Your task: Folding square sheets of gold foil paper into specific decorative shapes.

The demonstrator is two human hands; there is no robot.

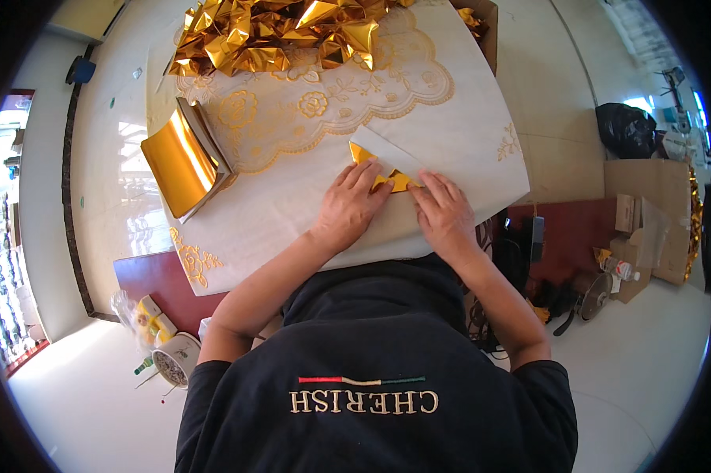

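A sheet of gold foil paper with a white back lies partly folded on the white tablecloth in front of me. Its gold side shows at the turned-over corners, and its white side points away to the far end. My left hand rests over the left part, fingers and thumb on the folded edge. At the right corner, my right hand holds the sheet between thumb and fingertips. Some of the folds are hidden under my fingers. To the left stands a thick stack of gold foil paper, slightly curled.
Folded gold foil pieces are heaped at the table's far side. A cardboard box stands beyond the far right corner. On the right are a black plastic bag and a larger carton. A white bucket sits at lower left.
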